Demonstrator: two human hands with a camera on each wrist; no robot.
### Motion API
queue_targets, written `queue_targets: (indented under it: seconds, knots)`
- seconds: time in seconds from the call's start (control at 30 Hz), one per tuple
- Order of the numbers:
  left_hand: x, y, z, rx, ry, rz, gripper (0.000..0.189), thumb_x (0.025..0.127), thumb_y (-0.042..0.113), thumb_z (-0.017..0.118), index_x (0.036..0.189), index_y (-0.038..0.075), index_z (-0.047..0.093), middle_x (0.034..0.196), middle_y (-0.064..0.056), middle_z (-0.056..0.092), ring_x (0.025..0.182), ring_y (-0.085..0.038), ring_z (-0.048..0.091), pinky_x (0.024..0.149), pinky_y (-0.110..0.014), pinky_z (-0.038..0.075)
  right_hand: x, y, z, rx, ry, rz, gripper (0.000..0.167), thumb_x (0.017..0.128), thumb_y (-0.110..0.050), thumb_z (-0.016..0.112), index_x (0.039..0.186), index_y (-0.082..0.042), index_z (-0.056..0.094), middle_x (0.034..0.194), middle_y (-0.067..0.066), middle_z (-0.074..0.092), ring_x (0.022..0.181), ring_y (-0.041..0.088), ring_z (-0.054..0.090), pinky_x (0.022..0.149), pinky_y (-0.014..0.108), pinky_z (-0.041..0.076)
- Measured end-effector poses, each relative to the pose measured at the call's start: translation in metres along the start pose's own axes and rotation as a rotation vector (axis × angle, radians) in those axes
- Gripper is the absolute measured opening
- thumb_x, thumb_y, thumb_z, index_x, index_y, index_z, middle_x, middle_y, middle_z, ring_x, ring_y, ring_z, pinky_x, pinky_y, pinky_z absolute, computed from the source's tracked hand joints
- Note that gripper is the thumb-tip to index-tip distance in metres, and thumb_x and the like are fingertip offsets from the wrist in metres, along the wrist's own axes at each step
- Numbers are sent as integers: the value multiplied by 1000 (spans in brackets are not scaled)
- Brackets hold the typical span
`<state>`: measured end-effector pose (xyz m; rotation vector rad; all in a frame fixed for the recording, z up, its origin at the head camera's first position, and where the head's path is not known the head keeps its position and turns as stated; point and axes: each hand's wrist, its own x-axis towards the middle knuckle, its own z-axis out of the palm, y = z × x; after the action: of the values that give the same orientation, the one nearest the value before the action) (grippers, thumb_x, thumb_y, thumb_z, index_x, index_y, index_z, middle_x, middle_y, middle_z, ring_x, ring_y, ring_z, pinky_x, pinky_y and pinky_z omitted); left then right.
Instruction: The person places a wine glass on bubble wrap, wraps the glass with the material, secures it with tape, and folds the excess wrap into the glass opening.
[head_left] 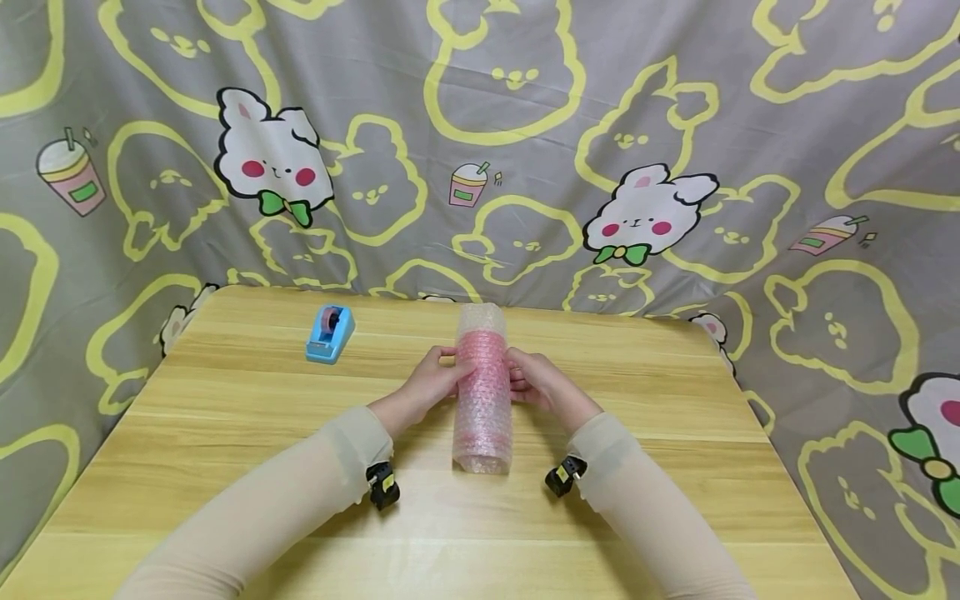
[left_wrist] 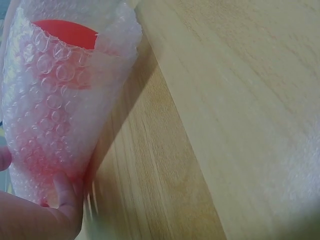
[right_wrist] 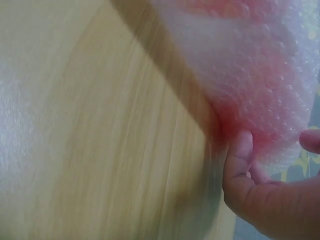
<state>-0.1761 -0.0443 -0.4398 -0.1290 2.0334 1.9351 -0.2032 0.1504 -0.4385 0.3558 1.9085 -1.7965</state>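
A long roll of clear bubble wrap point(head_left: 483, 392) lies on the wooden table, its near end toward me. Something red point(left_wrist: 67, 34) shows through the wrap and at a gap in the left wrist view; most of it is hidden inside. My left hand point(head_left: 433, 385) grips the roll's left side, fingers and thumb at the plastic. From the right side my right hand point(head_left: 551, 387) holds the same roll, its fingers bent against the wrap. In the right wrist view, the fingertips point(right_wrist: 244, 142) are right at the roll's lower edge.
A light blue tape dispenser point(head_left: 330, 333) with a reddish tape roll stands at the table's back left. Behind and beside the table point(head_left: 225, 467) hangs a grey patterned curtain point(head_left: 397, 75). A small black camera sits on each wrist.
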Motion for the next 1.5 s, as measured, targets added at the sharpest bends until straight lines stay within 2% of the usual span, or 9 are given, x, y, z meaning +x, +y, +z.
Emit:
queue_targets:
  seconds: [0.13, 0.23, 0.33, 0.43, 0.63, 0.83, 1.0, 1.27, 1.5]
  knots:
    - [1, 0, 1, 10, 14, -7, 52, 99, 21, 62, 140, -2, 40, 123, -21, 56, 93, -24, 67, 87, -35, 55, -2, -2, 2, 9, 12, 22, 19, 88, -21, 52, 98, -4, 57, 74, 4, 59, 63, 12, 57, 60, 24, 53]
    - [2, 0, 2, 1, 30, -18, 47, 101, 20, 58, 139, 0, 42, 107, -13, 59, 80, -14, 61, 82, -32, 54, -2, -3, 2, 3, 19, 26, 22, 89, -19, 52, 105, -4, 53, 75, 5, 59, 63, 13, 57, 59, 24, 54]
    - [3, 0, 2, -11, 44, -28, 43, 101, 17, 56, 139, 1, 44, 98, -8, 57, 73, -12, 55, 80, -32, 52, -1, -3, 1, -4, 25, 23, 27, 89, -18, 51, 112, -4, 48, 77, 6, 59, 64, 15, 58, 60, 25, 54]
    - [3, 0, 2, -8, 55, -23, 42, 100, 15, 58, 138, 2, 45, 102, -9, 55, 73, -12, 54, 79, -32, 52, 0, -3, 0, -20, 30, 16, 31, 91, -18, 50, 117, -3, 46, 80, 7, 58, 65, 15, 57, 60, 26, 54]
    - [2, 1, 2, -22, 48, 2, 43, 100, 11, 59, 138, -1, 43, 120, -19, 53, 78, -15, 58, 78, -30, 53, 1, -2, 0, -39, 53, 14, 39, 91, -20, 51, 124, 1, 48, 84, 9, 60, 69, 16, 58, 60, 26, 54]
    - [3, 2, 2, -27, 48, -3, 43, 99, 11, 61, 138, 1, 43, 130, -23, 51, 85, -18, 61, 85, -35, 55, -3, -1, 3, -48, 32, -5, 54, 97, -40, 55, 127, 6, 53, 86, 9, 63, 71, 17, 60, 62, 27, 54]
    - [3, 2, 2, -53, 34, -1, 46, 98, 8, 63, 138, 0, 42, 125, -24, 53, 84, -19, 63, 84, -35, 56, -4, 0, 4, -46, 17, -14, 54, 97, -42, 59, 120, 5, 51, 83, 8, 65, 72, 16, 63, 65, 29, 56]
    - [3, 3, 2, -65, 35, 0, 48, 96, 8, 65, 136, -1, 41, 109, -18, 58, 79, -15, 61, 82, -32, 55, -4, 0, 3, -71, 32, 3, 57, 96, -41, 59, 124, 8, 52, 87, 10, 65, 74, 17, 63, 67, 30, 56]
    - [2, 3, 2, -7, 49, -14, 51, 96, 15, 68, 135, -3, 43, 114, -21, 59, 84, -19, 63, 79, -32, 56, -3, 0, 0, -78, 34, 17, 56, 96, -41, 55, 126, 7, 54, 88, 9, 65, 74, 16, 63, 66, 28, 56]
